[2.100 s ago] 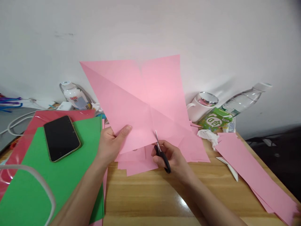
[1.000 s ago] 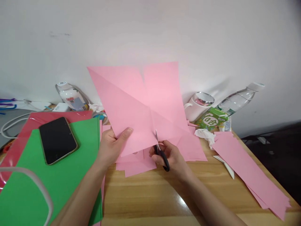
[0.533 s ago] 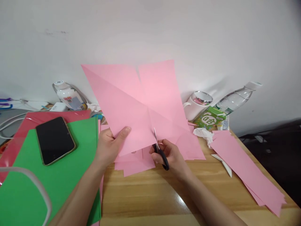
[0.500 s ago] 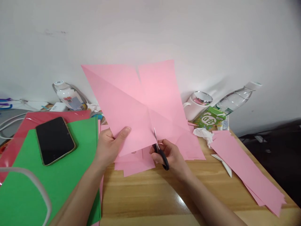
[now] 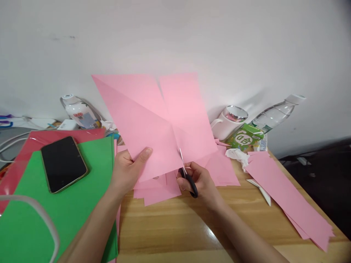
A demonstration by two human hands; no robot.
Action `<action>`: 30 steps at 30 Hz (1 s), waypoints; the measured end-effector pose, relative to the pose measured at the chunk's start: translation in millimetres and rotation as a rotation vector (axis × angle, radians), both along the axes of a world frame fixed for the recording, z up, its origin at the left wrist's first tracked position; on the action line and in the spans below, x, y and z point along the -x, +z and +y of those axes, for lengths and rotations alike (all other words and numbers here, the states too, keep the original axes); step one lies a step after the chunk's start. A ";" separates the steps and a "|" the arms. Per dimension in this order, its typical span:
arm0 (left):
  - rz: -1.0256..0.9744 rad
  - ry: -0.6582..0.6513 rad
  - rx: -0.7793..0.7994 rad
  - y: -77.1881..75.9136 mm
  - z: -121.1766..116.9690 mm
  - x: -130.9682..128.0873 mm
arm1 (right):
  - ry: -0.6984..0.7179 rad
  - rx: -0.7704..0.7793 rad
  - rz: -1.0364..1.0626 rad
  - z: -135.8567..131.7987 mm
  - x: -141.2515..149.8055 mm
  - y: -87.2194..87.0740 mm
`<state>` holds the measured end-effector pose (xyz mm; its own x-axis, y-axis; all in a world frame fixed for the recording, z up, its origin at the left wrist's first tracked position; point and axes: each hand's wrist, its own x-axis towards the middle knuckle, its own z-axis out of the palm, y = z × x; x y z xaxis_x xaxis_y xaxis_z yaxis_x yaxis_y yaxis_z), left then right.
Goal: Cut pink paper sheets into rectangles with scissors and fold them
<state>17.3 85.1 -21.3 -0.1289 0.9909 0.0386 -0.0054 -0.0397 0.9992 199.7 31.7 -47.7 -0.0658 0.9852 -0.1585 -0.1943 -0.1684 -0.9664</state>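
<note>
Wood-grained table [image 5: 164, 233] below a pale wall [image 5: 175, 36]; the left hand [image 5: 127, 171] pinches a pink sheet [image 5: 139, 128] low on its left edge, above other pink papers [image 5: 161, 195]; the right hand's [image 5: 201, 180] fingers grip black-handled scissors [image 5: 188, 178], blades at the sheet's lower edge.

哈 [image 5: 244, 139] on green box [image 5: 246, 135], red print [image 5: 78, 114] on white bottle [image 5: 80, 110] unclear

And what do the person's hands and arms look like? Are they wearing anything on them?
The left hand and the right hand have no gloves. The left forearm and right forearm are bare too: no sleeve, watch or bracelet shows. I see no ring, but parts of both hands are hidden, so I can't be sure.
</note>
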 end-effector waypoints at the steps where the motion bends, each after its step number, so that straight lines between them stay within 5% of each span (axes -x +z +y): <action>1: 0.001 -0.008 -0.001 0.2 -0.2 -0.4 | 0.000 0.005 0.011 -0.2 0.1 -0.4; 15: -0.015 -0.215 0.068 3.5 -2.5 -1.2 | 0.015 -0.052 0.033 0.9 -2.0 3.5; 30: -0.001 -0.178 0.112 2.1 -2.9 -0.1 | 0.013 -0.057 0.001 -2.1 0.9 9.2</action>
